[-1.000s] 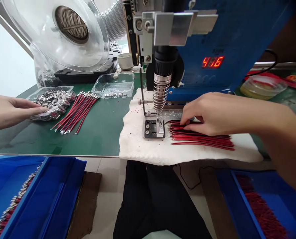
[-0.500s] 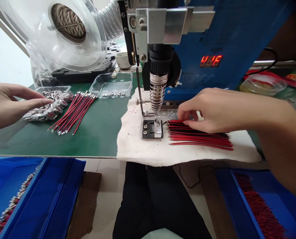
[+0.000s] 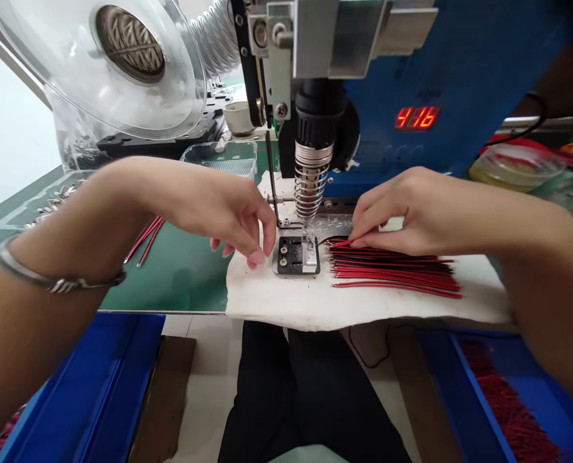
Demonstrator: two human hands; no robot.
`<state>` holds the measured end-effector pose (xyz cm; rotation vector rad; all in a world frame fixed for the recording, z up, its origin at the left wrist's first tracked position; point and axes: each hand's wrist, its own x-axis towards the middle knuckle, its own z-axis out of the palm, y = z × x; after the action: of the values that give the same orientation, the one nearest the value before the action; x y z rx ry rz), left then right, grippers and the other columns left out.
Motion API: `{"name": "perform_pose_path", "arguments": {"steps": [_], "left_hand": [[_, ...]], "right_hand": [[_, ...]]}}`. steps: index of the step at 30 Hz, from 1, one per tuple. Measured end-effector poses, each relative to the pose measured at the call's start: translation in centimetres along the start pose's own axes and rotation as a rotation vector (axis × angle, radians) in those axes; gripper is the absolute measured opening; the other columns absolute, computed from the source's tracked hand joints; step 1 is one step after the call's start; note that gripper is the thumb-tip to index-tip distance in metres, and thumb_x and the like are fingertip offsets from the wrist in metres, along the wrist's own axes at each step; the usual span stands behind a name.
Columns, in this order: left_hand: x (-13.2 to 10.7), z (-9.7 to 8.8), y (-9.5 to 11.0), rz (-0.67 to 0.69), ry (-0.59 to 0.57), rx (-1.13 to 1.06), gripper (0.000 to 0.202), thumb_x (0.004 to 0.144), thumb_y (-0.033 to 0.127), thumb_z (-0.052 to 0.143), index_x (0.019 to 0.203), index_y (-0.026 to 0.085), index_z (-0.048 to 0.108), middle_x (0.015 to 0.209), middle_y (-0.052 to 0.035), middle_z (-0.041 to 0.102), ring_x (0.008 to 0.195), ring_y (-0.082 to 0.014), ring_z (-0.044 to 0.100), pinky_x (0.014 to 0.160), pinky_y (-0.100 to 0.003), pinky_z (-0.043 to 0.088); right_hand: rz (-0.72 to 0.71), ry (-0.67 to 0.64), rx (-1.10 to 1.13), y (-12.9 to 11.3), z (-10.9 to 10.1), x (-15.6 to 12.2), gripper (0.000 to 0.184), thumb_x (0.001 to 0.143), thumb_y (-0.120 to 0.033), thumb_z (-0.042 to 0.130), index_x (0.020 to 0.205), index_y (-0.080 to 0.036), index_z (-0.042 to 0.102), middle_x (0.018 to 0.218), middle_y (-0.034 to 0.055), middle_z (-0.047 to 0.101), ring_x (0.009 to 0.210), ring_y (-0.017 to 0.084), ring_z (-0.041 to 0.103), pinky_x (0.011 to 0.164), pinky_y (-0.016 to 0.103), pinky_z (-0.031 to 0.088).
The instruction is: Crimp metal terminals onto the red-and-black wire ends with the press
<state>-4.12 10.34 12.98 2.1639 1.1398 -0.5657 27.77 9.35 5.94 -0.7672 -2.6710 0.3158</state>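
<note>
My left hand (image 3: 223,209) hovers at the left edge of the small metal fixture plate (image 3: 296,255), thumb and forefinger pinched together; whatever they hold is too small to make out. My right hand (image 3: 411,209) rests on the bundle of red and black wires (image 3: 395,271) lying on the white cloth (image 3: 315,296), its fingertips pinching a wire end near the fixture. A heat nozzle with a coiled spring guard (image 3: 310,180) hangs just above the fixture, between my two hands.
A blue machine shows a red display (image 3: 417,118). A clear reel (image 3: 103,58) stands at the back left. Finished wires (image 3: 144,235) and metal terminals (image 3: 49,202) lie on the green mat (image 3: 184,270). Blue bins (image 3: 98,392) (image 3: 498,399) sit below the table edge.
My left hand left the terminal pile at the far left and moved right to the fixture, fingers now pinched. My right hand stayed on the wire bundle, shifting slightly.
</note>
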Motion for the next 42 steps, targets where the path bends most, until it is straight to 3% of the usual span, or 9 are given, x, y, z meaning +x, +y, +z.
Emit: {"name": "perform_pose_path", "arguments": {"steps": [2,4,11,17,23,29,36,39,42], "left_hand": [[1.3,-0.3,0.0,-0.013,-0.172,-0.054,0.019,0.097,0.031,0.076,0.099,0.018,0.089,0.094,-0.0052,0.092,0.083,-0.0191,0.081,0.068,-0.022,0.051],[1.9,-0.2,0.3,-0.035,-0.241,-0.039,0.013,0.095,0.027,0.077,0.086,0.020,0.082,0.082,-0.0062,0.088,0.075,-0.0210,0.080,0.064,-0.025,0.050],[1.1,0.7,2.1,-0.087,-0.207,0.079,0.023,0.094,0.008,0.077,0.077,0.023,0.073,0.071,-0.0024,0.084,0.070,-0.0212,0.074,0.061,-0.028,0.045],[0.8,0.8,-0.9,0.161,-0.259,-0.248,0.014,0.099,0.024,0.081,0.087,0.024,0.074,0.083,-0.0031,0.088,0.078,-0.0204,0.081,0.065,-0.024,0.057],[1.8,2.0,-2.7,0.290,-0.193,-0.485,0.031,0.101,0.044,0.096,0.094,0.021,0.077,0.092,-0.0062,0.091,0.071,-0.0162,0.075,0.062,-0.022,0.060],[2.9,2.9,-4.4,0.486,-0.043,-0.602,0.018,0.093,0.027,0.107,0.094,0.018,0.091,0.079,-0.0058,0.088,0.060,-0.0133,0.072,0.059,-0.018,0.062],[3.7,3.5,-5.0,0.433,-0.096,-0.756,0.012,0.090,0.015,0.107,0.094,0.022,0.098,0.079,-0.0043,0.090,0.056,-0.0128,0.076,0.059,-0.016,0.065],[3.8,3.4,-5.2,0.436,-0.122,-0.783,0.015,0.095,0.018,0.106,0.107,0.027,0.103,0.092,-0.0076,0.096,0.058,-0.0144,0.079,0.059,-0.017,0.067],[3.7,3.2,-5.4,0.463,-0.152,-0.750,0.010,0.103,0.028,0.102,0.112,0.031,0.105,0.088,-0.0088,0.095,0.057,-0.0140,0.078,0.061,-0.016,0.067]], "right_hand": [[-0.009,-0.061,0.022,0.0,-0.5,0.2,0.024,0.106,-0.021,0.077,0.096,-0.030,0.096,0.103,0.0029,0.095,0.078,0.020,0.085,0.067,0.034,0.061],[0.002,-0.060,0.026,0.1,-0.8,0.3,0.021,0.107,-0.023,0.079,0.098,-0.030,0.097,0.104,0.0030,0.095,0.078,0.020,0.085,0.066,0.035,0.059],[-0.006,-0.037,0.040,-0.4,-0.4,0.5,0.028,0.107,-0.020,0.076,0.117,-0.030,0.101,0.106,0.0028,0.096,0.083,0.021,0.086,0.076,0.036,0.062],[-0.008,-0.032,0.033,-1.0,0.2,0.8,0.031,0.110,-0.019,0.074,0.122,-0.029,0.101,0.111,0.0036,0.097,0.094,0.023,0.088,0.084,0.038,0.064],[-0.048,0.007,0.056,-0.9,0.7,0.8,0.030,0.113,-0.022,0.073,0.122,-0.029,0.100,0.114,0.0051,0.098,0.096,0.024,0.089,0.084,0.039,0.065],[-0.080,0.037,0.046,-0.8,0.9,0.5,0.029,0.116,-0.028,0.069,0.113,-0.023,0.097,0.103,0.0078,0.094,0.085,0.023,0.083,0.080,0.038,0.060],[-0.073,0.016,0.026,-0.5,1.3,-0.2,0.024,0.113,-0.024,0.067,0.114,-0.024,0.092,0.109,0.0068,0.093,0.087,0.023,0.082,0.079,0.038,0.059],[-0.084,0.021,-0.004,-0.6,1.4,-0.2,0.021,0.113,-0.022,0.068,0.107,-0.023,0.088,0.101,0.0052,0.089,0.081,0.021,0.078,0.074,0.036,0.055],[-0.120,0.025,-0.011,-0.6,1.6,-0.1,0.021,0.116,-0.022,0.070,0.101,-0.022,0.086,0.098,0.0048,0.086,0.078,0.019,0.075,0.072,0.035,0.053]]}}
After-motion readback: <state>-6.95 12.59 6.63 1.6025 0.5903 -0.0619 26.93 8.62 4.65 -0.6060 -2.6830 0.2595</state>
